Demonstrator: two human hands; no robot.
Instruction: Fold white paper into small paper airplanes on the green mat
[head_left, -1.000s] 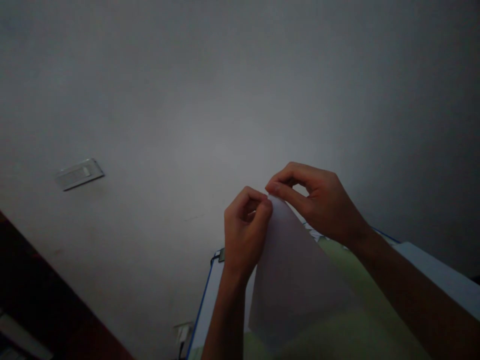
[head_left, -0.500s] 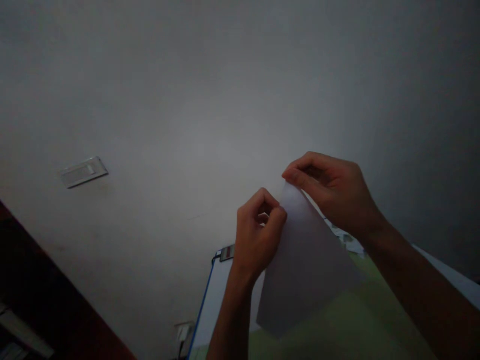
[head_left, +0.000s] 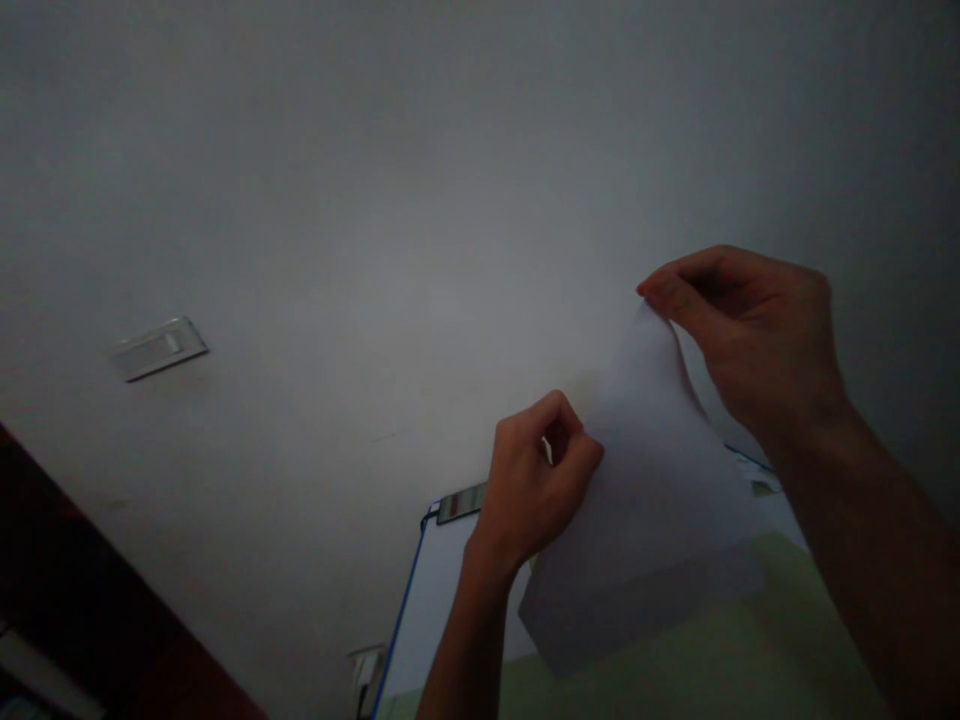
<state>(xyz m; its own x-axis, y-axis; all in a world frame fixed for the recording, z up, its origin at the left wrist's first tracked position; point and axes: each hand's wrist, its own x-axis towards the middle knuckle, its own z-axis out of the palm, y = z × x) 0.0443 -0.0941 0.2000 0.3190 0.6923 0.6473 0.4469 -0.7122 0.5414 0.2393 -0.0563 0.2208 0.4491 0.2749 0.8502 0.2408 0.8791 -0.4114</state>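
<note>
Paper sheet (head_left: 652, 490) between both hands, held up above the tabletop (head_left: 427, 600) and in front of a pale, dim wall (head_left: 375, 230). Rises to a narrow peak at the top corner, widens toward the bottom, and curves along the right edge. Clamped at that top corner by the right hand (head_left: 772, 340), with thumb and fingertips together. Gripped lower down, on the left edge, by the left hand (head_left: 536, 480), with thumb pressed toward the curled forefinger and a small gap inside the curl. Hangs over a green surface (head_left: 720, 660) on the tabletop; cannot tell about contact at the lower edge.

Behind the left wrist, at the far left corner of the tabletop, a phone-like device (head_left: 460, 503) with a dark cable (head_left: 426, 519) at the left end. Near the right wrist, whitish scraps (head_left: 754, 470), too dim to identify. On the wall, well apart to the left, a switch plate (head_left: 161, 348); lower down, beside the blue-edged tabletop, a plug (head_left: 366, 668) in a socket. At bottom left, dark reddish furniture (head_left: 150, 630), mostly in shadow.
</note>
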